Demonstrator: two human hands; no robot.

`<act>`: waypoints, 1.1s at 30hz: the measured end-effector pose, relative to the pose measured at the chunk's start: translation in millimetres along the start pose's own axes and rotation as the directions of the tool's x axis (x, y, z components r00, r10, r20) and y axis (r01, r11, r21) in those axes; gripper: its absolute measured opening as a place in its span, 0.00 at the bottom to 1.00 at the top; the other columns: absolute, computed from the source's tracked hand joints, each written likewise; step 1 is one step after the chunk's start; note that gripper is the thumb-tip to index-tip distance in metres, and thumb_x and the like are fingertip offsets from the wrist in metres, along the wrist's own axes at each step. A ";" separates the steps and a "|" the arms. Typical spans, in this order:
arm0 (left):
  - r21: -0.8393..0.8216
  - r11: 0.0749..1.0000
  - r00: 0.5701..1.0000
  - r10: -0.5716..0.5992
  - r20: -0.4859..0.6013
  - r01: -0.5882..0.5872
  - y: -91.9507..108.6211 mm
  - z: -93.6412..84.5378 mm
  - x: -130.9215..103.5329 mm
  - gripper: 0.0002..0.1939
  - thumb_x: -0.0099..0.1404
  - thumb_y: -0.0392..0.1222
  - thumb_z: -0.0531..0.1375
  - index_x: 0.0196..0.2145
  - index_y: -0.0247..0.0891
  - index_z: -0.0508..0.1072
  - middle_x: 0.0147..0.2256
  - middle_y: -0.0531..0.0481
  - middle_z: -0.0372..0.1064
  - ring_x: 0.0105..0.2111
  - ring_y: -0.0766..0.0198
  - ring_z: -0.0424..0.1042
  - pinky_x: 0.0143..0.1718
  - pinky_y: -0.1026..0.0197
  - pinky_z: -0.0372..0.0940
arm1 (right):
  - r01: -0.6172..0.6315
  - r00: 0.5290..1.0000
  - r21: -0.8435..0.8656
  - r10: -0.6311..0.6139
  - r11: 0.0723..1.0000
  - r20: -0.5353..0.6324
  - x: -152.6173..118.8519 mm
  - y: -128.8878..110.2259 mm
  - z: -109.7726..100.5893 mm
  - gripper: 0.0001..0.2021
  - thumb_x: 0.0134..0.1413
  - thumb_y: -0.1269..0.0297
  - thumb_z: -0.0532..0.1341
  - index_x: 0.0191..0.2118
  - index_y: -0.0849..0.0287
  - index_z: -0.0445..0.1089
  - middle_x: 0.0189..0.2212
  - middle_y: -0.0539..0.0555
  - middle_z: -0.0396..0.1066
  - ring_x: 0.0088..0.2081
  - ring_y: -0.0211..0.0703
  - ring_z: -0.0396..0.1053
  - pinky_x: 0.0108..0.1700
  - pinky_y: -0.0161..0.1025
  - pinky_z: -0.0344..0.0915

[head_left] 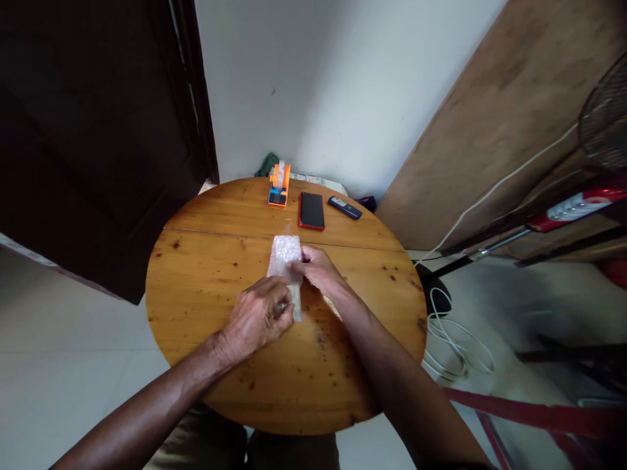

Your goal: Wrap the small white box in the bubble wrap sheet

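Observation:
A bubble wrap bundle (287, 249) lies on the round wooden table (215, 281), between my two hands. My right hand (317, 269) is closed on its right edge, with thumb and fingers at the wrap. At the lower left, my left hand (262, 310) has its fingers curled in around the bundle's near end, where a thin flap of clear film hangs down. Whatever the wrap may contain is hidden. Just beyond the bundle, a short clear strip (288, 226) sticks up or lies on the wood; I cannot tell which.
Toward the back of the table stand an orange and blue tape dispenser (279, 188), a red-edged phone (311, 211) and a dark blue handheld device (345, 207). A white wall rises behind. On the right are a fan (605, 124) and a coiled white cable (455, 356) on the floor.

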State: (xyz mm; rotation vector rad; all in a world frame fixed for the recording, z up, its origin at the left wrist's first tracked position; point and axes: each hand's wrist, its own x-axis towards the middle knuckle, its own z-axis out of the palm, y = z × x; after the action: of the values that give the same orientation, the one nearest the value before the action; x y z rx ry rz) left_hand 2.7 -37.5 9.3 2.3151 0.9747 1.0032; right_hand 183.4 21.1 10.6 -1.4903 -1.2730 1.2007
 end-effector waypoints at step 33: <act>-0.022 0.999 0.999 -0.041 -0.024 0.040 -21.4 -1.2 -7.8 0.14 0.60 0.32 0.62 0.45 0.39 0.74 0.54 0.39 0.71 0.59 0.50 0.66 0.61 0.42 0.60 | 0.643 0.739 -0.542 -0.625 0.541 0.252 -102.5 1.1 -1.2 0.10 0.55 0.72 0.60 0.43 0.59 0.71 0.51 0.61 0.73 0.54 0.48 0.71 0.56 0.44 0.67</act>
State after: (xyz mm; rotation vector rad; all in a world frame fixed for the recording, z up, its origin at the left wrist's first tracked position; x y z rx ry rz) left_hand -11.3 -29.1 -6.6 2.2617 1.0112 1.0225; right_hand 181.2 -80.3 25.3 -1.1953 -2.1179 0.3121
